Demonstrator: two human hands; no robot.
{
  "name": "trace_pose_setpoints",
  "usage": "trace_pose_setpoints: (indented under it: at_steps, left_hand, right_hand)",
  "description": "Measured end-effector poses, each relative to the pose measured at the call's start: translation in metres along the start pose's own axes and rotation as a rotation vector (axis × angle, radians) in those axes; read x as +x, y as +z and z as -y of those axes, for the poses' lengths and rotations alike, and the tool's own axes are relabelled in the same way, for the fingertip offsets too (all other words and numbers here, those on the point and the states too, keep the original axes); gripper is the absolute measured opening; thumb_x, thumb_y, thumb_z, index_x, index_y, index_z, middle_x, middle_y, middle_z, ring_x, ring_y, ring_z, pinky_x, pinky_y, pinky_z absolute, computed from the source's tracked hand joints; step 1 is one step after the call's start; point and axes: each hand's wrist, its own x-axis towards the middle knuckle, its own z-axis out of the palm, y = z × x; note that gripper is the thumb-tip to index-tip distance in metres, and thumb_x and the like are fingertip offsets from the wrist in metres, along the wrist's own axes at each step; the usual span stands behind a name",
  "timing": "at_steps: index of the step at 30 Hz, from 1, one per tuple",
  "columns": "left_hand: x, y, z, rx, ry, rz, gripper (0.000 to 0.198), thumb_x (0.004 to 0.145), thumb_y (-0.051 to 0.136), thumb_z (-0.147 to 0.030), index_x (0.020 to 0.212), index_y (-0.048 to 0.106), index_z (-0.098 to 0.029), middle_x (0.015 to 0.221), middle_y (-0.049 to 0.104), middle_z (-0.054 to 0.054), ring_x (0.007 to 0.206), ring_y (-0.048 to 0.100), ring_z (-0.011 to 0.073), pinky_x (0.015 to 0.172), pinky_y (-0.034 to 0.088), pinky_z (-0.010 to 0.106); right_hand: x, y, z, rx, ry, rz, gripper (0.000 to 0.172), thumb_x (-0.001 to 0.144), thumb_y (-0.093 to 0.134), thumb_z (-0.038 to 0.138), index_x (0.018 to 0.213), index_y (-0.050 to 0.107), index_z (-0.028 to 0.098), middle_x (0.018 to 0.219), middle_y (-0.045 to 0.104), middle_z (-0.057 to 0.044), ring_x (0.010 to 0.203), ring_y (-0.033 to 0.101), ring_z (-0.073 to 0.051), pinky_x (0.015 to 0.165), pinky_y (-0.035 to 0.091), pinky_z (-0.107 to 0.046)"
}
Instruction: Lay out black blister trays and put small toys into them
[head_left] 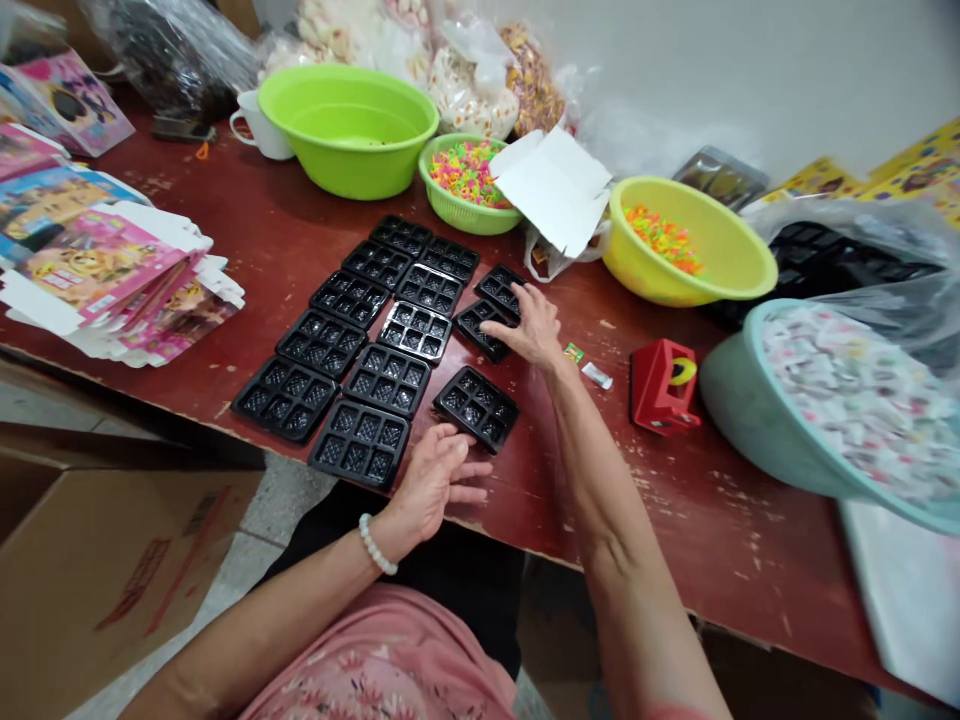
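Note:
Several black plastic trays with small square pockets lie in rows on the dark red table [247,240]. My left hand [435,480] rests flat and open at the table's near edge, fingertips touching one black tray [477,407] that sits apart. My right hand [529,325] reaches further in, fingers curled over another black tray [484,328] at the right end of the rows, next to a further tray [501,286]. A white bead bracelet [375,545] circles my left wrist.
A large green basin [349,125], a small green basket of coloured pieces [465,180], a yellow bowl [686,240] and a teal tub of wrapped items [840,400] stand behind and right. A red tape dispenser [664,385] sits right; printed cartons [105,270] lie left; a cardboard box [97,560] stands below.

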Motion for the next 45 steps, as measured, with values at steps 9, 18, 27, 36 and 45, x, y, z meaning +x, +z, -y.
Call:
trace_pose_setpoints:
  at_steps: [9,18,27,36,45]
  left_hand:
    - [-0.004,-0.013,0.004,0.958,0.571,0.144,0.019,0.102,0.055,-0.026,0.121,0.057,-0.023,0.123,0.069,0.013,0.114,0.07,0.0292,0.095,0.06,0.051]
    - [0.029,-0.022,-0.028,1.996,0.891,0.037,0.064,0.098,0.062,-0.059,0.156,0.051,-0.035,0.172,0.033,0.011,0.159,0.023,0.0464,0.118,0.017,0.086]
    - [0.032,-0.019,-0.025,2.035,0.845,-0.003,0.07,0.097,0.062,-0.06,0.159,0.048,-0.03,0.172,0.031,0.016,0.159,0.022,0.0488,0.117,0.014,0.087]
    - [0.039,-0.019,-0.034,2.041,0.823,-0.047,0.067,0.099,0.06,-0.058,0.159,0.049,-0.031,0.172,0.032,0.016,0.158,0.024,0.0495,0.116,0.01,0.088]
    - [0.057,-0.025,-0.053,2.047,0.799,-0.098,0.066,0.102,0.056,-0.057,0.161,0.046,-0.029,0.173,0.03,0.015,0.158,0.023,0.0488,0.116,0.008,0.088]
  right_hand:
    - [0.064,0.03,-0.038,-0.024,0.037,0.023,0.101,0.08,0.048,0.093,0.16,0.042,0.032,0.171,0.029,-0.015,0.152,0.024,-0.051,0.116,0.023,-0.083]
    - [0.07,0.031,-0.037,-0.024,-0.047,-0.038,0.094,0.086,0.036,0.093,0.16,0.043,0.034,0.172,0.029,-0.011,0.152,0.024,-0.049,0.116,0.025,-0.082]
    - [-0.015,0.029,-0.034,-0.071,-0.256,0.064,0.109,0.077,0.05,0.097,0.157,0.05,0.023,0.169,0.032,-0.017,0.15,0.03,-0.047,0.121,0.032,-0.072]
    - [0.022,0.025,-0.022,0.004,-0.313,0.06,0.09,0.087,0.049,0.089,0.154,0.054,0.029,0.169,0.037,-0.011,0.157,0.027,-0.04,0.129,0.022,-0.068]
    - [-0.109,0.025,-0.007,0.084,-0.355,0.029,0.075,0.099,0.043,0.075,0.163,0.037,0.037,0.172,0.029,-0.009,0.159,0.023,-0.039,0.127,0.025,-0.069]
